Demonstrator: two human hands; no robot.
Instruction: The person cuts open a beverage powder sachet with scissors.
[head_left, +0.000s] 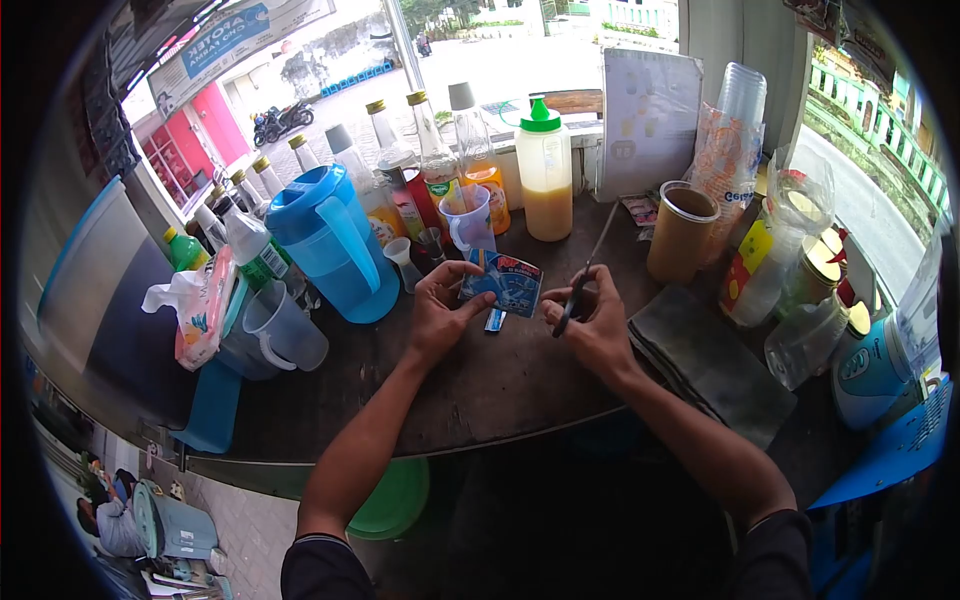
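Pinched and grasped: left hand (440, 305) on a blue sachet (516, 285), right hand (600, 325) on scissors (602, 240)

Dark table (450, 395), seen from above, spans the view below a bright window opening. Both forearms reach in over its near edge.

On the table's right side, beside the right forearm, lies a flat dark mat (700, 360). A blue pitcher (325, 240) stands at left, its handle turned toward the left hand. Behind the hands, a squeeze bottle (545, 180) with a green cap is about half full of yellowish liquid. To its right, behind the right hand, is a brown cup (683, 235). A clear jug (468, 215) stands just behind the sachet.

The scissors point up and away from the person, fingers curled around their dark handles; whether the blades are parted, I cannot tell.

The sachet is held up above the table between the two hands, thumb across its printed front. Right fingertips are just beside its edge; contact is unclear. Under it, a small blue strip (495, 320) lies on the table.
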